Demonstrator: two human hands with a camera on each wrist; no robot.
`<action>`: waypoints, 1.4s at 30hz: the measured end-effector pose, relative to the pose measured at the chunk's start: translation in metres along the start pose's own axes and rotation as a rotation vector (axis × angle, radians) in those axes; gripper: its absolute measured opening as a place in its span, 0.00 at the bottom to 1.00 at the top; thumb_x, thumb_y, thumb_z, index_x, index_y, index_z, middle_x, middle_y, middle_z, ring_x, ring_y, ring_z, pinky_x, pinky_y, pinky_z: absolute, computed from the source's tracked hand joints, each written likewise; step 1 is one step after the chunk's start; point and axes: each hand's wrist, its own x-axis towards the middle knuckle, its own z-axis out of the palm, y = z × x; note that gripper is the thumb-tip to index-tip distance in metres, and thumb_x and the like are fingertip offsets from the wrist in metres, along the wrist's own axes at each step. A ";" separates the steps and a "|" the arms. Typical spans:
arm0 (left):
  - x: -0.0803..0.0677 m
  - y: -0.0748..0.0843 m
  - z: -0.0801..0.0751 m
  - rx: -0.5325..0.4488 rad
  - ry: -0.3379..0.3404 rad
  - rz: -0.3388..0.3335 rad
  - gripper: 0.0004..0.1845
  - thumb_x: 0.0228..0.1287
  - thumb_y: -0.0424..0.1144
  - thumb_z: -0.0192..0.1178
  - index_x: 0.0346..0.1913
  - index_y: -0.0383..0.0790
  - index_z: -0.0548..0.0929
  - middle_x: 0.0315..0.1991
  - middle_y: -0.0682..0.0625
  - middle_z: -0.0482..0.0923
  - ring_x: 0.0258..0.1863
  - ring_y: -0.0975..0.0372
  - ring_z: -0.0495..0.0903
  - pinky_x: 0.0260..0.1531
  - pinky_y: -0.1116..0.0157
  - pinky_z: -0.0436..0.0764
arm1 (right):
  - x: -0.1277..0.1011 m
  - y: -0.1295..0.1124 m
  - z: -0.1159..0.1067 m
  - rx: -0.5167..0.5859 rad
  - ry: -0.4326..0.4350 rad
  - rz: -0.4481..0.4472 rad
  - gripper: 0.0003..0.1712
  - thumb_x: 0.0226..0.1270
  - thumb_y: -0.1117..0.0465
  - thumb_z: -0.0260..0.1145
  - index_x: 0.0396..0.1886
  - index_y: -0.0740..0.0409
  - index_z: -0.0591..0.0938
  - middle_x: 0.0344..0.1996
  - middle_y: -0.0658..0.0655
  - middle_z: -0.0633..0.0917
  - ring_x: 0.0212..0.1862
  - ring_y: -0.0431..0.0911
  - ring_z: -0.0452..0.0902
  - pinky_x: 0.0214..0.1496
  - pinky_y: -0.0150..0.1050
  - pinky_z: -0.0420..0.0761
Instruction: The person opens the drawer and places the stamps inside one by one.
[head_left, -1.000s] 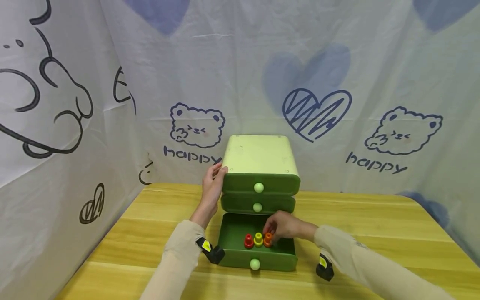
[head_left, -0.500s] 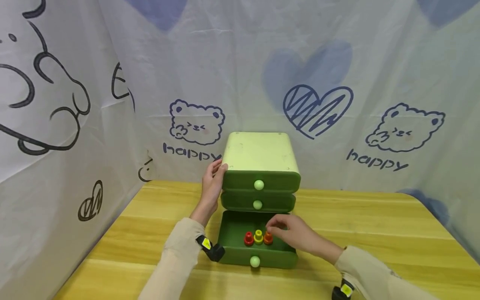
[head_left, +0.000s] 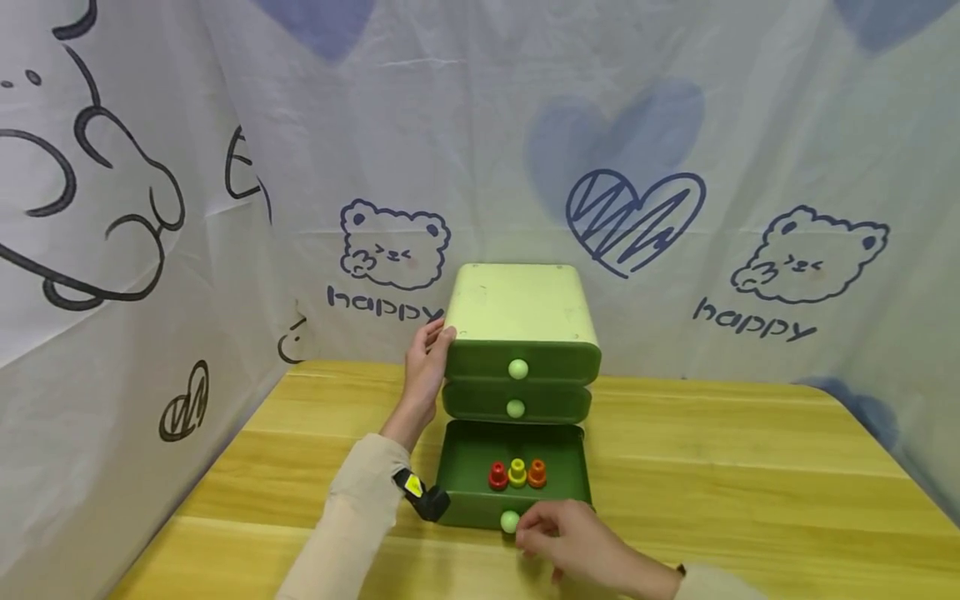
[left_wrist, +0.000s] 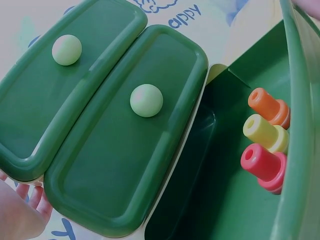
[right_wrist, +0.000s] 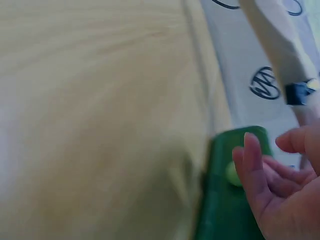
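The right hand had left the pegs inside the bottom drawer and come to the drawer's round pale knob, fingers loosely curled beside it, its grip not closed on anything. The left hand stayed flat against the left side of the smooth plastic drawer cabinet. Red, yellow and orange pegs stood in a row in the open drawer, on the wooden desk.

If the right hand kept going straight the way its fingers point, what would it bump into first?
Most likely the pale green knob on the front of the open bottom drawer. The right hand sits just before it, fingers reaching toward it. Whether they already touch is hard to tell.
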 end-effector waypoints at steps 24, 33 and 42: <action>-0.001 0.000 0.000 -0.013 -0.003 -0.012 0.28 0.68 0.47 0.53 0.68 0.40 0.68 0.63 0.41 0.65 0.59 0.49 0.66 0.53 0.40 0.70 | 0.014 0.021 0.035 0.095 0.240 0.122 0.15 0.67 0.55 0.66 0.32 0.64 0.86 0.25 0.53 0.86 0.27 0.42 0.81 0.18 0.37 0.79; -0.002 0.001 0.001 0.000 -0.003 -0.005 0.28 0.68 0.47 0.53 0.68 0.40 0.67 0.63 0.40 0.64 0.60 0.49 0.66 0.52 0.40 0.71 | 0.022 0.023 0.035 0.138 0.303 0.083 0.16 0.67 0.56 0.65 0.32 0.67 0.84 0.26 0.55 0.86 0.29 0.44 0.82 0.19 0.39 0.80; -0.003 0.002 0.002 0.021 0.003 0.031 0.28 0.68 0.45 0.51 0.68 0.38 0.67 0.63 0.39 0.66 0.59 0.49 0.66 0.55 0.46 0.69 | 0.038 0.027 0.026 0.125 0.388 0.109 0.15 0.66 0.57 0.66 0.32 0.68 0.83 0.24 0.54 0.86 0.25 0.42 0.81 0.18 0.37 0.79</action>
